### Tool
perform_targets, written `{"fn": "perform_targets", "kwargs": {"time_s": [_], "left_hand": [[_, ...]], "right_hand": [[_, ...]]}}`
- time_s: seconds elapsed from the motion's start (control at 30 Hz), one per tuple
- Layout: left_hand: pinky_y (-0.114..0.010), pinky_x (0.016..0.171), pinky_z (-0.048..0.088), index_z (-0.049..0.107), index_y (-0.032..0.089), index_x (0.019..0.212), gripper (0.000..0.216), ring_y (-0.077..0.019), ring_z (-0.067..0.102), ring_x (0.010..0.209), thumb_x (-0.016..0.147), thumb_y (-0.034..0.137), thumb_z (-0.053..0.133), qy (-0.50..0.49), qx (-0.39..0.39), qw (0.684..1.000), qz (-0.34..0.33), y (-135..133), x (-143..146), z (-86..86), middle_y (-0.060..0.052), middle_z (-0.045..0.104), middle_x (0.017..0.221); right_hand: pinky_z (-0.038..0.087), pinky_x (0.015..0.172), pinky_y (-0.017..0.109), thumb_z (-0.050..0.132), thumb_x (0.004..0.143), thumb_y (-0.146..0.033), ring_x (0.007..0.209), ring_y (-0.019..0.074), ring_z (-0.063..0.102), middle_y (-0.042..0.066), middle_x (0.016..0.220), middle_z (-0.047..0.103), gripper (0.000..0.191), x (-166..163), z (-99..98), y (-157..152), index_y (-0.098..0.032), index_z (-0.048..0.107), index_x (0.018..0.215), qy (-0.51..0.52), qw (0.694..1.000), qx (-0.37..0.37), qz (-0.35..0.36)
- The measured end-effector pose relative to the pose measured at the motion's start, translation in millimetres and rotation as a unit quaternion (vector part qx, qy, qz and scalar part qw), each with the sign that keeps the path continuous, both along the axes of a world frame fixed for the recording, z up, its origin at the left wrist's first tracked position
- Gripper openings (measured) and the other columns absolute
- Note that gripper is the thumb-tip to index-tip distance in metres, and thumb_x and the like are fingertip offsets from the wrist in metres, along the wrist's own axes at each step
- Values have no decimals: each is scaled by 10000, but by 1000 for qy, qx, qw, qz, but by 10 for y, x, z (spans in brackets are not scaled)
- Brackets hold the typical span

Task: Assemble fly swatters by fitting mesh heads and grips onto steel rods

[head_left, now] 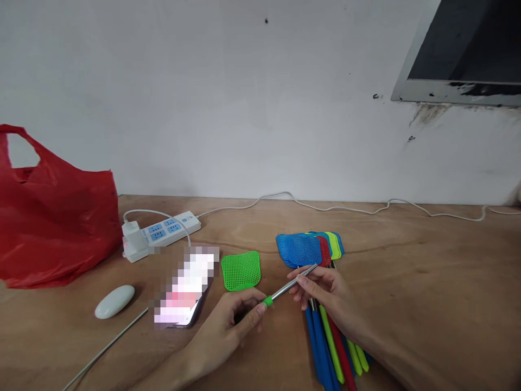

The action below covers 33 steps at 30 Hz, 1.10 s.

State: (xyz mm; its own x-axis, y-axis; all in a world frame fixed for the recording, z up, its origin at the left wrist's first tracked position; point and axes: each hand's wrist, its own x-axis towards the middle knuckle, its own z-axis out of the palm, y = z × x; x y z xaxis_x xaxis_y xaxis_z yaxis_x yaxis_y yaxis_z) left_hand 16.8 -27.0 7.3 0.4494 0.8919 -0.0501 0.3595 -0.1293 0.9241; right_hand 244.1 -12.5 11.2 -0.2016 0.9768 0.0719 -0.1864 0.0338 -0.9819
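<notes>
Both hands are engaged on one item, a metal rod (285, 290) with a green collar (267, 301) at its lower end, held above the surface (439, 293) and slanting up to the right. The left hand (226, 320) has its fingers closed around the green-collared end, thumb along the top; whatever continues inside the grip is hidden. The right hand (323, 288) pinches the rod near its upper end between thumb and fingers, the tip projecting just beyond them. A bright green mesh square (241, 270) lies flat on the surface, just beyond the left hand and apart from the rod. To its right, overlapping blue mesh squares (299, 250), a red mesh square (325, 252) and a yellow-green mesh square (335, 245) form a pile beyond the right hand. Blue, yellow-green and red handles (321, 347) lie in a bundle beneath and nearer than the right hand, some with metal stems showing; contact between that hand and the bundle cannot be determined. At the left, a phone (187, 290) with its screen lit lies near the green mesh square, its display partly pixelated. Further left are a smooth white oval object (115, 302), a white power strip (163, 236) with a plug inserted, and a red plastic bag (57, 217) standing at the edge of view.
</notes>
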Motion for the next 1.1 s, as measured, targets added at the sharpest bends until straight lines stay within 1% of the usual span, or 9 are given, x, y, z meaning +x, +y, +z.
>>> {"fn": "perform_targets", "kwargs": {"time_s": [0.07, 0.17, 0.23, 0.33, 0.4, 0.53, 0.63, 0.77, 1.1], "left_hand": [[-250, 574, 459, 664, 211, 953, 412, -156, 557, 635, 970, 564, 452, 21, 34, 999, 1, 5, 1, 44, 2, 614, 742], [-333, 828, 503, 671, 224, 993, 354, -224, 623, 910, 1027, 437, 390, 80, 163, 983, 5, 47, -34, 68, -43, 682, 947], [-407, 974, 463, 642, 225, 1110, 294, -264, 590, 1093, 1028, 363, 396, 128, 243, 961, 13, 89, -72, 29, -74, 666, 1145], [-528, 1091, 372, 562, 217, 1292, 338, -329, 483, 1285, 1000, 350, 455, 216, 311, 925, 40, 139, -118, -82, -113, 572, 1370], [-560, 1092, 364, 527, 206, 1334, 376, -349, 473, 1300, 995, 356, 468, 246, 316, 916, 32, 148, -127, -127, -128, 561, 1392], [-512, 987, 449, 546, 216, 1270, 307, -320, 577, 1133, 1004, 331, 443, 241, 311, 919, 21, 135, -105, -67, -110, 654, 1201], [-499, 955, 458, 557, 220, 1242, 290, -321, 576, 1113, 983, 318, 471, 243, 304, 921, 8, 131, -90, -6, -107, 633, 1211], [-514, 1017, 427, 495, 221, 1360, 522, -351, 523, 1215, 889, 404, 628, 246, 276, 928, -39, 113, -83, -25, -125, 555, 1362], [-525, 1020, 401, 491, 258, 1375, 812, -369, 511, 1191, 679, 537, 800, 254, 271, 927, -50, 157, -177, 34, -117, 551, 1321]], "right_hand": [[532, 536, 240, 752, 801, -484, 625, 146, 644, 38, 707, 698, 317, -12, -15, -17, -173, 754, 863, 0, 1000, 7, 14], [515, 525, 217, 720, 836, -484, 590, 121, 616, 14, 671, 670, 308, -9, -54, -12, -179, 735, 876, 20, 1000, 3, -5], [486, 494, 195, 700, 853, -493, 542, 98, 582, -6, 636, 641, 310, 8, -75, 9, -184, 715, 870, 35, 999, -5, -41], [424, 420, 187, 709, 833, -523, 447, 80, 513, -42, 557, 562, 337, 34, -85, 42, -191, 664, 792, 49, 995, -18, -89], [384, 375, 196, 726, 799, -554, 407, 81, 473, -53, 534, 523, 374, 40, -83, 54, -198, 626, 740, 49, 992, -30, -112], [348, 364, 213, 744, 751, -592, 411, 82, 424, -49, 568, 521, 423, 27, -65, 50, -209, 575, 683, 41, 986, -40, -158], [336, 387, 206, 691, 797, -608, 403, 73, 378, -57, 504, 488, 458, 10, -23, 36, -207, 529, 644, 35, 989, -26, -143], [264, 349, 196, 680, 770, -657, 338, 65, 322, -90, 396, 417, 490, -7, 38, 26, -219, 493, 654, 11, 993, -36, -112], [249, 353, 186, 653, 814, -627, 316, 58, 305, -101, 370, 416, 448, 31, 9, 35, -206, 548, 699, 0, 996, -27, -80]]}}
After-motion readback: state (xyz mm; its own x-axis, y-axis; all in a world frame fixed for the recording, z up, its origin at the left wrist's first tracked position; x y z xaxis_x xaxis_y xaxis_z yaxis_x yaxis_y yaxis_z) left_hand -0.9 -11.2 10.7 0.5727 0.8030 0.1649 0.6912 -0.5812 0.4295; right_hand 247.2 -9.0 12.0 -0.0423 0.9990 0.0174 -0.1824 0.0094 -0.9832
